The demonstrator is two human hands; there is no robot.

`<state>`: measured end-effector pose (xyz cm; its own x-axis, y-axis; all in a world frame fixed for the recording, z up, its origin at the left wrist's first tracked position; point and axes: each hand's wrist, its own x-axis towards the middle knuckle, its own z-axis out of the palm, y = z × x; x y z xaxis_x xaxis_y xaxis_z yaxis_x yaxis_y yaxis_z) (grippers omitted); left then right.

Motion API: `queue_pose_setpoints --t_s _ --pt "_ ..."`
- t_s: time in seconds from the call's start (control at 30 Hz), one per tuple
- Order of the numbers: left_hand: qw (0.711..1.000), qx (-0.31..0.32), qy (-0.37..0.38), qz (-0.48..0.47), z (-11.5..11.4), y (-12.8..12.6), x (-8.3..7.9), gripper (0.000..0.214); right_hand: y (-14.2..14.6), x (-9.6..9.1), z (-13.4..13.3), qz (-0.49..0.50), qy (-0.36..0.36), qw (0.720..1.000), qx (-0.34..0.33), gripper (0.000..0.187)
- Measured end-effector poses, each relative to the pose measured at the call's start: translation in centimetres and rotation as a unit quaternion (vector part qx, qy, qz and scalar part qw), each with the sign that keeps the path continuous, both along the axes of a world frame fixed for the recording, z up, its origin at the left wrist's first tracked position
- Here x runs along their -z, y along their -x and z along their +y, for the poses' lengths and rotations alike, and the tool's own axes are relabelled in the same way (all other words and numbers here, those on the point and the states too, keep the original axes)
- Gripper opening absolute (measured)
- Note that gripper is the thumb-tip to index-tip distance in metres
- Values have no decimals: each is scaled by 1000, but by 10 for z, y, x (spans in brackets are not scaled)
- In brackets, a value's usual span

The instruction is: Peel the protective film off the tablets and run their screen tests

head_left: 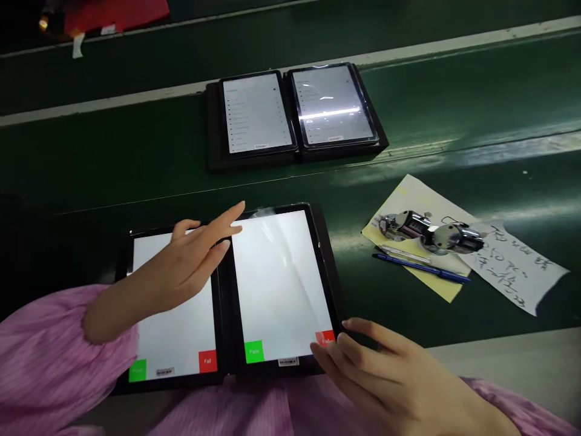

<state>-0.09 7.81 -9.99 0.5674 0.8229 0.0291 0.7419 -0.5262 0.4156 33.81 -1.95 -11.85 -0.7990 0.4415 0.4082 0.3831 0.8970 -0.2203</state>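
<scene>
Two tablets lie side by side in front of me, each with a white screen and green Pass and red Fail squares at the bottom. My left hand (197,257) hovers over the left tablet (181,339), its fingers stretched toward the top left corner of the right tablet (281,278). Whether those fingertips touch the glass I cannot tell. At the lower right corner of the right tablet is my right hand (381,369), fingers apart and partly covering the red Fail square. Neither hand holds anything.
Farther back on the green surface, two more tablets (258,115) (333,106) rest on dark trays, showing lists. To the right, two metal tally counters (411,224) (454,238) and a blue pen (420,268) lie on handwritten paper (512,260). A red object (113,13) sits at the far left.
</scene>
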Motion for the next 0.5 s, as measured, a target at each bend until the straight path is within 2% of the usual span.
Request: queue_pose_setpoints --t_s 0.07,0.13,0.2,0.27,0.33,0.4,0.47,0.5 --pt "999 41 -26 20 9 -4 10 57 5 0 18 9 -10 1000 -10 42" --pt "996 68 -50 14 16 -3 12 56 11 2 46 34 -4 999 -21 28" --pt "996 38 -77 -13 15 3 6 51 17 7 84 81 7 997 -11 15" --pt "989 -40 -134 -50 3 10 -4 42 25 15 123 152 23 987 45 13" --pt "974 -79 -202 -61 -25 14 -12 27 32 25 159 249 88 954 141 15" --pt "970 -53 -235 -34 -64 12 -10 15 39 35 184 337 198 892 226 20" --pt "977 -29 -213 -8 -109 3 3 18 46 43 196 381 295 838 257 28" --pt "980 -33 -196 -13 -131 -3 12 23 49 47 199 387 329 823 253 33"
